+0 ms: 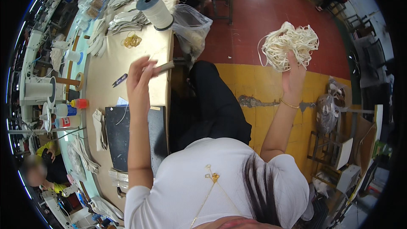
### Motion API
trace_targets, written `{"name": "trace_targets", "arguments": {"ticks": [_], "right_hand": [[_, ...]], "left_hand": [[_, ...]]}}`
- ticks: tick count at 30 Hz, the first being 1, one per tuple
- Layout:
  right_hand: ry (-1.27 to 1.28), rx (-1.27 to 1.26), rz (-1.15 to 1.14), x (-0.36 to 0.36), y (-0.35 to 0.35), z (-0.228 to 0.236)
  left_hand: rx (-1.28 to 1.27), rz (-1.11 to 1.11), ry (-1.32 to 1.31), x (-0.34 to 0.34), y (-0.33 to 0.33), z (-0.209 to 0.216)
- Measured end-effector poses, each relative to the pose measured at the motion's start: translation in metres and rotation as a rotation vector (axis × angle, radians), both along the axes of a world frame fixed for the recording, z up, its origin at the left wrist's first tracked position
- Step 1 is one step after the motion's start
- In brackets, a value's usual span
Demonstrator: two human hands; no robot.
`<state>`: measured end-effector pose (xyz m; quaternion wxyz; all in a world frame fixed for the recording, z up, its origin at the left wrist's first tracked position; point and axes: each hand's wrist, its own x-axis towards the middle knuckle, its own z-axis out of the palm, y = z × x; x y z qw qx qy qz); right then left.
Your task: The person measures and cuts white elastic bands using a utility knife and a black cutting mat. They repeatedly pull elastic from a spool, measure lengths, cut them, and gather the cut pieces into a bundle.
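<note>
My right hand [293,74] is raised over the floor on the right, its fingers closed into a tangled bundle of cream cord [292,44]. A loose loop hangs from the bundle's left side. My left hand [141,74] hovers at the table's right edge, its fingers curved and slightly blurred. Beside those fingers a grey-brown rod [164,68] reaches past the table edge; whether I hold it or it lies behind my hand, I cannot tell. Just left of the hand, a dark pointed tool [120,80], perhaps thread snips, lies on the table [104,97].
A large spool of white cord [155,12] stands at the table's far edge by a clear plastic bag [193,27]. Gold-coloured bands [131,40] and stacked fabric pieces [127,21] lie nearby. A black board [135,133] is under my left forearm. Stools and shelves [335,148] stand right.
</note>
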<state>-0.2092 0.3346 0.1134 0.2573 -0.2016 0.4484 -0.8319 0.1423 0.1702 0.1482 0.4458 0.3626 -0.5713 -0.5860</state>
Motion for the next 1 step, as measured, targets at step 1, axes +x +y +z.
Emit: {"name": "trace_targets", "arguments": {"ticks": [1], "right_hand": [[0.004,-0.006,0.038,0.0025,0.0155,0.0031]], "left_hand": [[-0.026,-0.068,-0.080,-0.0119,-0.0157,-0.0043]]}}
